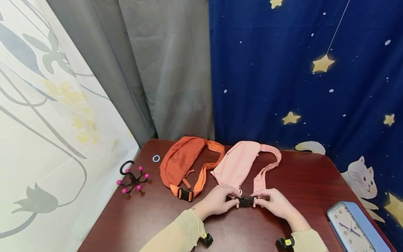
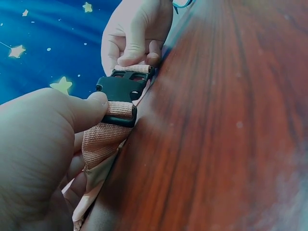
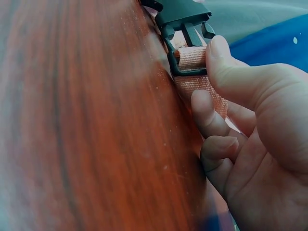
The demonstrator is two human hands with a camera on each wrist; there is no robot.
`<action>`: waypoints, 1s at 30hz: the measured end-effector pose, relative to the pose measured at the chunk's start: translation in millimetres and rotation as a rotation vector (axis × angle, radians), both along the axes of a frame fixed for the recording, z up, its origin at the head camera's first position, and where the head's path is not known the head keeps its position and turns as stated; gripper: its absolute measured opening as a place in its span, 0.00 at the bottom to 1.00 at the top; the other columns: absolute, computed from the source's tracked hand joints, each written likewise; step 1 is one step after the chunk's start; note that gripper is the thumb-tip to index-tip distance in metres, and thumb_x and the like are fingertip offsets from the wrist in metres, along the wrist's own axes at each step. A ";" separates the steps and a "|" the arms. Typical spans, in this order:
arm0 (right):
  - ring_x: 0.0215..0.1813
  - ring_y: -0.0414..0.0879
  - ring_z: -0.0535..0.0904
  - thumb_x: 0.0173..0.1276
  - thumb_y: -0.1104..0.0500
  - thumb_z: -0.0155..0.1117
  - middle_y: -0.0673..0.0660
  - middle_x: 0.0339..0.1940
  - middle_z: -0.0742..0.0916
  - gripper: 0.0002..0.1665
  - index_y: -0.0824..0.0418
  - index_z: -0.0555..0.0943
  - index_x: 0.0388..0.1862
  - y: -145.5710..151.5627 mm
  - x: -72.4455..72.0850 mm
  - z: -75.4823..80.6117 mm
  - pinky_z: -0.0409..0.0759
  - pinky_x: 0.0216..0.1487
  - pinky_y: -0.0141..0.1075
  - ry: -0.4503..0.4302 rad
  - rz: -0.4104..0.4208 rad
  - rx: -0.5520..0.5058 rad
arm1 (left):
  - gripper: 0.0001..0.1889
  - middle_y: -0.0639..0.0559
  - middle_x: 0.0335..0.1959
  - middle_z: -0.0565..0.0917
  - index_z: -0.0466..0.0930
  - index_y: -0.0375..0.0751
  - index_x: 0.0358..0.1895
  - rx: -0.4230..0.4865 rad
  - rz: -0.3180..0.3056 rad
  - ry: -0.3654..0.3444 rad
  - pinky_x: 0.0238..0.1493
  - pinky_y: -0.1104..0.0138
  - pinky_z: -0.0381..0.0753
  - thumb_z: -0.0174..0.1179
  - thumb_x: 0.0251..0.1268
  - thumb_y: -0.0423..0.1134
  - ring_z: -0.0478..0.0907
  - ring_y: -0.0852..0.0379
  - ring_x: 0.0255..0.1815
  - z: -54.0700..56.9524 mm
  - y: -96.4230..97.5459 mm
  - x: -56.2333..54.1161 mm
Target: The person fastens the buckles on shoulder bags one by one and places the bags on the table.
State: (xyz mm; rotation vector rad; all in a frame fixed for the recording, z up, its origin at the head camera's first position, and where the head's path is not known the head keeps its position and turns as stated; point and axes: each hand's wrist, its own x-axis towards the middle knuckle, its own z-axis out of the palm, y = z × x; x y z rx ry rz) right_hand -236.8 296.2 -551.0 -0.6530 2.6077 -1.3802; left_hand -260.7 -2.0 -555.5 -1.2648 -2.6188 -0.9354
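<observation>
A pink waist bag (image 1: 237, 162) lies on the table, its strap (image 1: 274, 154) looping round on the right. In front of it, both hands hold the ends of its black side-release buckle (image 1: 246, 201). My left hand (image 1: 218, 200) pinches the socket half by its strap end, thumb on top. The right hand (image 1: 274, 203) pinches the webbing and frame of the pronged half (image 3: 190, 53). In the right wrist view the prongs reach into the socket (image 3: 180, 14); whether they are fully latched I cannot tell.
An orange waist bag (image 1: 182, 157) with a fastened black buckle (image 1: 185, 194) lies left of the pink one. Further left are a blue ring (image 1: 156, 158) and a black hook stand with pink knobs (image 1: 133, 180). A blue clock (image 1: 355, 227) stands at the right edge.
</observation>
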 end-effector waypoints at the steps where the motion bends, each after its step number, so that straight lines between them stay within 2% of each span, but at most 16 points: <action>1: 0.27 0.29 0.76 0.76 0.61 0.73 0.53 0.31 0.93 0.11 0.61 0.92 0.54 -0.2 0.0 0.1 0.76 0.30 0.28 0.003 -0.001 0.004 | 0.07 0.61 0.47 0.93 0.91 0.52 0.52 0.002 -0.001 -0.001 0.58 0.78 0.79 0.71 0.76 0.43 0.85 0.68 0.50 0.4 -0.1 0.2; 17: 0.32 0.29 0.81 0.76 0.58 0.74 0.47 0.30 0.93 0.09 0.56 0.93 0.51 -1.8 1.6 -2.5 0.78 0.38 0.28 0.045 0.021 0.043 | 0.07 0.61 0.45 0.93 0.91 0.52 0.51 0.002 -0.011 0.020 0.58 0.76 0.79 0.72 0.75 0.43 0.85 0.67 0.50 0.1 -0.1 -0.4; 24: 0.32 0.29 0.82 0.75 0.57 0.76 0.49 0.31 0.94 0.11 0.57 0.93 0.53 -5.3 1.3 -3.7 0.79 0.38 0.29 0.038 0.024 0.022 | 0.06 0.61 0.44 0.93 0.91 0.52 0.50 0.006 -0.009 0.028 0.57 0.77 0.79 0.72 0.75 0.43 0.85 0.67 0.48 -1.5 0.4 -1.1; 30: 0.35 0.30 0.86 0.73 0.58 0.77 0.49 0.34 0.95 0.09 0.57 0.92 0.50 -7.0 -0.6 -7.9 0.81 0.40 0.28 0.028 0.021 0.000 | 0.06 0.61 0.44 0.93 0.91 0.52 0.50 0.003 -0.014 0.031 0.57 0.77 0.79 0.72 0.75 0.43 0.85 0.67 0.48 -1.1 0.4 -0.8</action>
